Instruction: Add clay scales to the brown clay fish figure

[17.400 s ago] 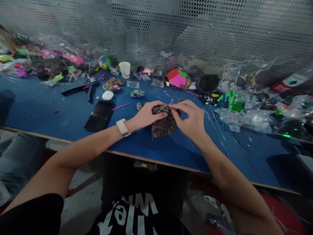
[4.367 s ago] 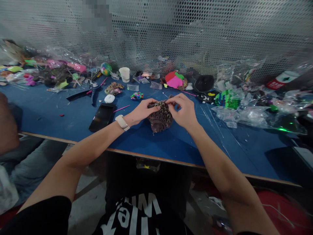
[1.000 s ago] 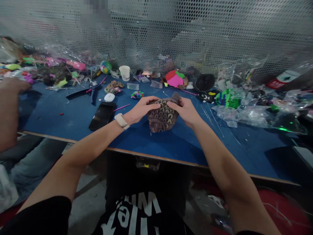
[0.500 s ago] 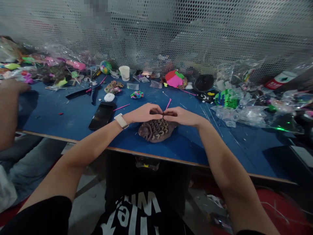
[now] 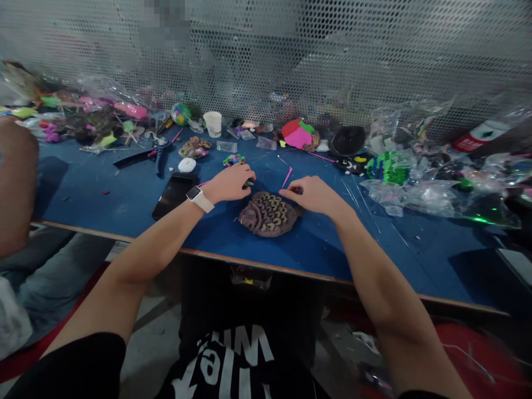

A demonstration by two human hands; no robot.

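A brown clay fish (image 5: 268, 215) with rows of curved, paler scales lies flat on the blue table (image 5: 208, 238) in front of me. My left hand (image 5: 231, 184), with a watch (image 5: 200, 198) at the wrist, is closed just beyond the fish's head end. Between its fingers shows a small olive-brown piece of clay (image 5: 248, 183). Above the tail side hovers my right hand (image 5: 310, 194), thumb and fingers pinched together. What that pinch holds, if anything, is too small to make out. A pink plastic tool (image 5: 287, 177) lies between the hands, farther back.
A phone (image 5: 175, 194) and a white round lid-like piece (image 5: 187, 165) lie left of my left hand. Farther back are a paper cup (image 5: 213, 123), coloured clay (image 5: 297, 134) and plastic bags (image 5: 428, 197). Another person's arm (image 5: 16, 183) rests at the far left.
My hands, which met over the fish's upper edge, have moved apart. The left went leftward with a small clay piece; the right shifted slightly right. The fish's scales are now uncovered.
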